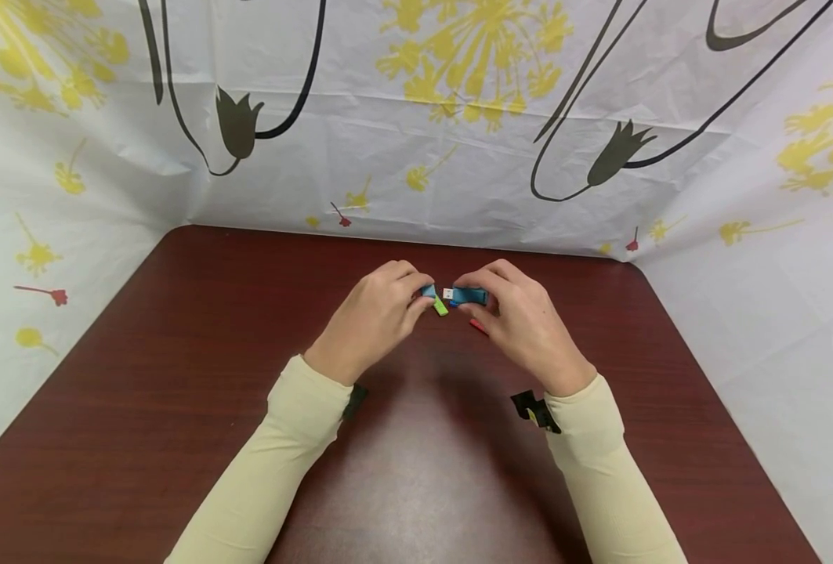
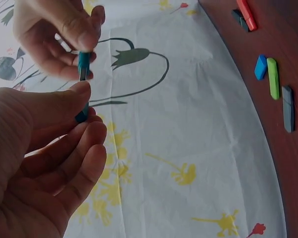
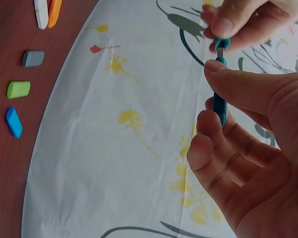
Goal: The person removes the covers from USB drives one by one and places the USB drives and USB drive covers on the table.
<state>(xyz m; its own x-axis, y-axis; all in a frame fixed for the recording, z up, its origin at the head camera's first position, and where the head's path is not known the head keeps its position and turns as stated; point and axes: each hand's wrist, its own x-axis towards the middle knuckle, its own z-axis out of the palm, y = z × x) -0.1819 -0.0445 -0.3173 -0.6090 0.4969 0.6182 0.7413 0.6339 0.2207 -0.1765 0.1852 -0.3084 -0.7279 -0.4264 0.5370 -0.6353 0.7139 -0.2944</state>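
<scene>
Over the far part of the table, my left hand pinches a small teal cap between thumb and fingers. Facing it, my right hand grips a teal USB stick by its body, with the metal plug pointing at the cap. A short gap shows between plug and cap in the head view. From the right wrist view, the stick stands upright between thumb and fingertips, in line with the cap above it. The left wrist view has the cap partly hidden by my thumb.
Several small coloured pieces lie on the dark red table beneath the hands: green, blue, grey, red, orange and white. A patterned white sheet hangs around the table's back and sides.
</scene>
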